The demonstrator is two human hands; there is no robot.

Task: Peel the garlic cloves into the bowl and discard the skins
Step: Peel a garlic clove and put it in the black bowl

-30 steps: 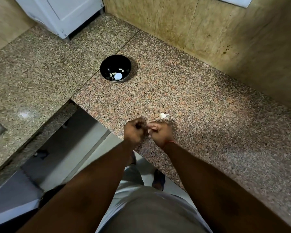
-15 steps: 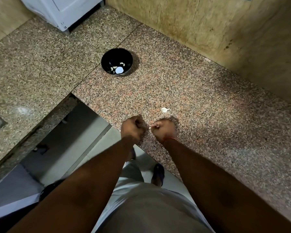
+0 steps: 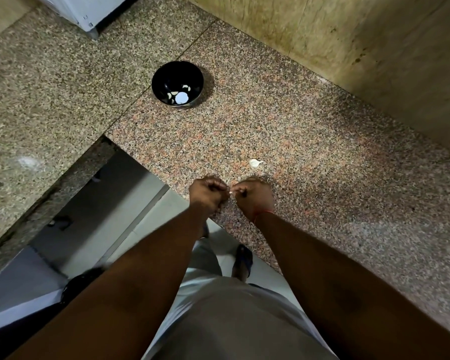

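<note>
Both forearms stretched forward and down from the body, converging over the near edge of the tabletop [image 3: 322, 141]. Left hand [image 3: 209, 194] curled into a clenched grip, knuckles up; whether anything sits inside, cannot tell. Right hand [image 3: 253, 197] likewise curled, grip pinching a small pale garlic clove [image 3: 230, 192] at the fingertips, right in the gap between the two grips. Red thread [image 3: 264, 212] round the right wrist. Just beyond the right grip, a loose white garlic piece [image 3: 255, 163] lying on the tabletop. Well beyond the left grip, a black bowl [image 3: 166, 74] holding peeled cloves [image 3: 172, 95].
</note>
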